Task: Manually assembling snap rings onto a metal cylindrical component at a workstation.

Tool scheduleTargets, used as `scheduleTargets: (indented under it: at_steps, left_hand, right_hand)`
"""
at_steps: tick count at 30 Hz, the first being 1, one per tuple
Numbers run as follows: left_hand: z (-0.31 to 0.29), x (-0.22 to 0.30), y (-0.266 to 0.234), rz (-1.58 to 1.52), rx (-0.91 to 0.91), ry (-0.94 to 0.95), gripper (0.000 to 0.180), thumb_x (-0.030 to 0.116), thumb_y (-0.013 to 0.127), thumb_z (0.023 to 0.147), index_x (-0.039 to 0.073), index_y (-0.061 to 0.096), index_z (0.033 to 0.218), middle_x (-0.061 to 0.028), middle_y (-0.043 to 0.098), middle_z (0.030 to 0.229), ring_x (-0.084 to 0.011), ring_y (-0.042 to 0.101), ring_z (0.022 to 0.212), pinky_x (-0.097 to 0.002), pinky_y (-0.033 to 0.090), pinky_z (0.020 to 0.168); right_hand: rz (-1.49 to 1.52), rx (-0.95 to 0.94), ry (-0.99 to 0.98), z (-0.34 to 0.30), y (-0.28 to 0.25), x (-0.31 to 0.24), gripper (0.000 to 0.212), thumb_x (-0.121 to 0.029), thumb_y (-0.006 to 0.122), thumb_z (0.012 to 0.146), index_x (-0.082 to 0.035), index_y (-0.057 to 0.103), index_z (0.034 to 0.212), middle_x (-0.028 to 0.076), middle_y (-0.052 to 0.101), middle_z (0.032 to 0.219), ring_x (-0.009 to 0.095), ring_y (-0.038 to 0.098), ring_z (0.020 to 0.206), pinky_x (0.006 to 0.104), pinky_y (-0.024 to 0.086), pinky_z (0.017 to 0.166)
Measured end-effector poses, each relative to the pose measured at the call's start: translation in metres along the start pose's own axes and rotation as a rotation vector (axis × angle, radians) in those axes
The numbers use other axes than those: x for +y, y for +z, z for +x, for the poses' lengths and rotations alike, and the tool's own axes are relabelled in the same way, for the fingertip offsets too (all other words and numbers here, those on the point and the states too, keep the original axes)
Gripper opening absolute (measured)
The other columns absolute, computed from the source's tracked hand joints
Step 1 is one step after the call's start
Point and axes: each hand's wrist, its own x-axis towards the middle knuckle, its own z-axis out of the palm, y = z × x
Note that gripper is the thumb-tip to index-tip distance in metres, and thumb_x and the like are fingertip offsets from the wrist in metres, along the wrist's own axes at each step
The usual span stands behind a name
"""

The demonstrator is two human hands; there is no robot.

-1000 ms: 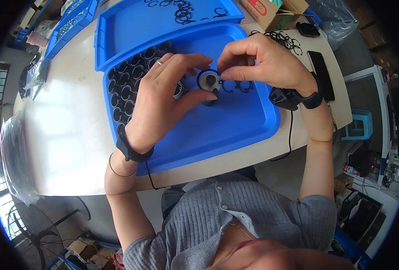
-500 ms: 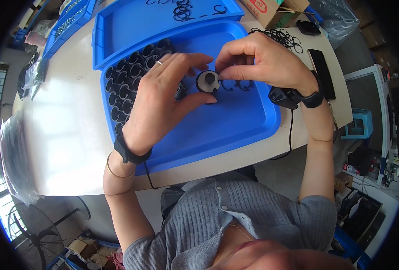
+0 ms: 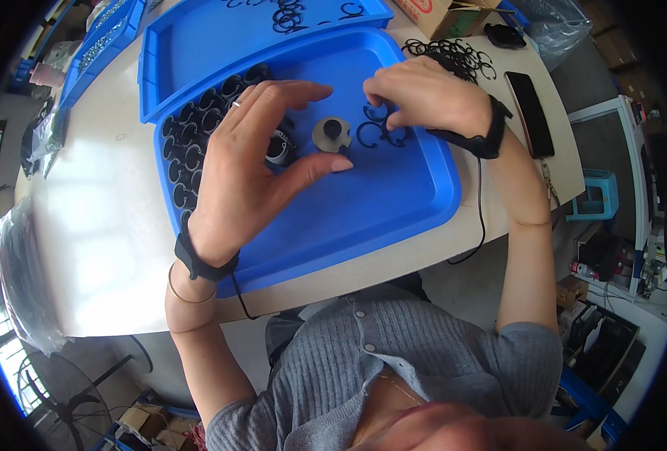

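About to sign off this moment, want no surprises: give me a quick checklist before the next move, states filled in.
1. Left grip open: ok, thumb and fingers spread about the grey disc.
2. Left grip off the disc: cannot tell, the thumb is too near its lower edge.
3. Loose black rings kept well away from the disc: not ok, they lie just right of it.
4. Right grip holding a ring: cannot tell, its fingertips overlap the rings in view.
5. Black round parts grouped at the left of the blue tray: ok, some hidden by the left grip.
6. Phone outside the tray: ok, on the table's right side.
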Motion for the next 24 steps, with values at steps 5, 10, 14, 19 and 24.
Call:
scheduleTargets:
  at_steps: [5,10,14,19,24]
  left_hand:
    - [-0.001,0.0,0.001,-0.011,-0.009,-0.005,0.059,0.021,0.091,0.072,0.002,0.067,0.122,-0.011,0.071,0.118,-0.0244,0.069,0.104,-0.0352,0.055,0.093]
    - [0.0,-0.001,0.002,-0.001,-0.005,0.019,0.057,0.019,0.091,0.072,0.001,0.068,0.12,-0.012,0.071,0.119,-0.0264,0.069,0.107,-0.0362,0.055,0.095]
    - [0.0,0.001,0.002,0.002,-0.013,0.026,0.053,0.018,0.09,0.073,0.001,0.069,0.119,-0.0127,0.071,0.118,-0.0278,0.069,0.109,-0.0367,0.054,0.095]
    - [0.0,0.003,0.001,-0.006,-0.015,0.009,0.05,0.017,0.089,0.074,0.0,0.069,0.117,-0.0132,0.071,0.117,-0.0281,0.07,0.108,-0.037,0.054,0.095]
    - [0.001,0.003,-0.001,-0.016,-0.01,0.024,0.047,0.013,0.088,0.076,0.0,0.069,0.117,-0.0131,0.072,0.116,-0.027,0.07,0.105,-0.0356,0.054,0.093]
  right_hand:
    - [-0.111,0.049,-0.072,0.002,0.014,0.006,0.024,-0.009,0.08,0.074,-0.005,0.063,0.091,0.011,0.068,0.089,0.033,0.067,0.092,0.0434,0.05,0.08]
    - [-0.129,0.046,-0.123,0.002,0.018,0.01,0.02,-0.007,0.077,0.074,-0.007,0.062,0.087,0.01,0.066,0.085,0.032,0.066,0.088,0.0424,0.048,0.078]
    - [-0.092,0.058,-0.153,0.001,0.02,0.01,0.02,-0.006,0.075,0.072,-0.007,0.06,0.085,0.009,0.065,0.085,0.03,0.066,0.089,0.0413,0.048,0.08]
    - [-0.069,0.043,-0.183,0.0,0.02,0.013,0.021,-0.007,0.076,0.072,-0.006,0.058,0.084,0.008,0.063,0.086,0.029,0.065,0.091,0.0413,0.047,0.083]
    - [-0.068,0.023,-0.169,0.002,0.019,0.013,0.022,-0.007,0.076,0.073,-0.007,0.057,0.085,0.008,0.062,0.087,0.029,0.064,0.092,0.0418,0.047,0.082]
